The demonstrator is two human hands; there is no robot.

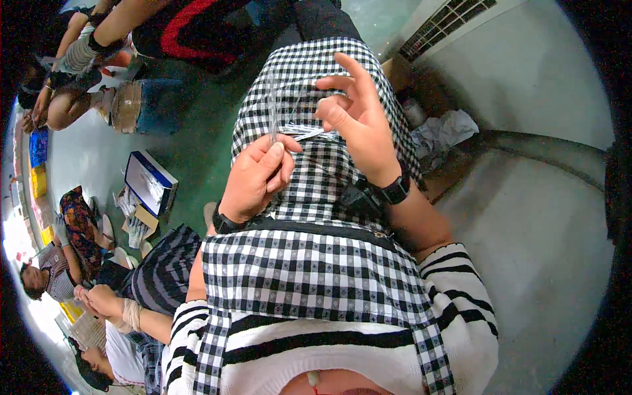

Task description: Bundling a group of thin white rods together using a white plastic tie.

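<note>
Over my lap, my left hand is closed, with thumb and fingers pinching the lower end of a thin, clear plastic strip. The strip rises upright from the pinch; its exact kind is hard to make out. To the right, my right hand is raised, index finger stretched out and the others loosely bent and apart. I see nothing held in it. Between the hands, a small bunch of thin white strips lies on the black-and-white checked apron. Dark bands circle both my wrists.
A shallow blue-and-white box stands on the green floor at left, near striped gloves. Several people sit along the left side. At right are a pale wall, crumpled white plastic, a dark hose and a grille.
</note>
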